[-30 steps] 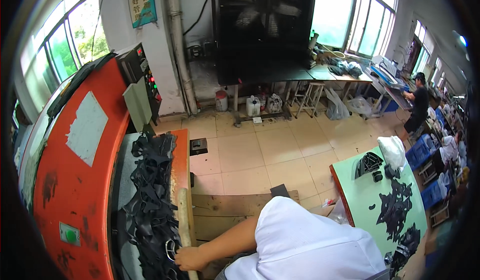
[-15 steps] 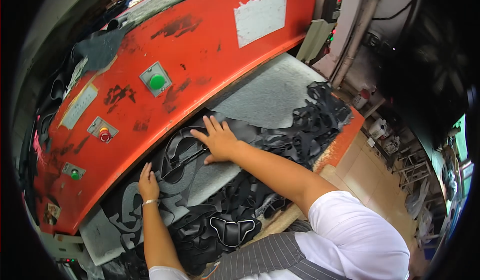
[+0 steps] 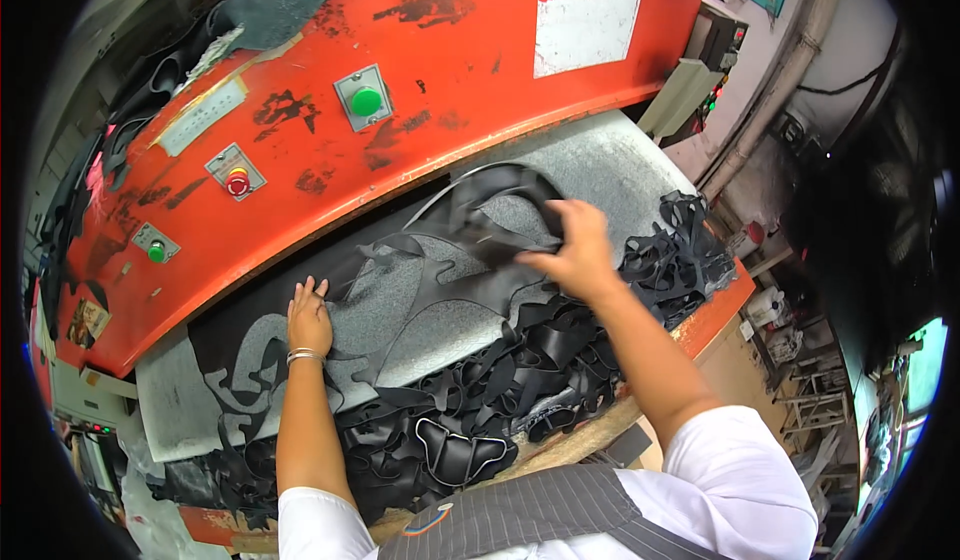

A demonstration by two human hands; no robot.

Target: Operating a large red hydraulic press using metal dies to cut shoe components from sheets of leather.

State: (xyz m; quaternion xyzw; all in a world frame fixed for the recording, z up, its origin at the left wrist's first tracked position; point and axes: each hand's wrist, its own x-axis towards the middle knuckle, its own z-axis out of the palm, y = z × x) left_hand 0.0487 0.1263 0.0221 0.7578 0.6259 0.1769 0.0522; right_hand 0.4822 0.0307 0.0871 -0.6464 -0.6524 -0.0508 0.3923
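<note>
Thin black leather-like sheet (image 3: 250,305) with curved cut-outs lies over a grey cutting pad (image 3: 610,150). Flat on the sheet's left part rests my left hand (image 3: 309,318), fingers stretched out and holding nothing. My right hand (image 3: 582,255) grips the right side of a dark curved cutting die (image 3: 535,182) between thumb and fingers. Motion smears the die, so I cannot tell whether it touches the sheet. Grey pad shows through its outline.
A red press beam (image 3: 480,90) spans the far side, with a green button (image 3: 366,102) and a red knob (image 3: 238,182). Black scraps (image 3: 560,350) heap along the near edge and at right. Among them lies a pale-outlined black shape (image 3: 460,450).
My right hand has moved right with the die, off the spot where it lay. My left hand has stayed on the sheet, its fingers now more spread. The view has shifted.
</note>
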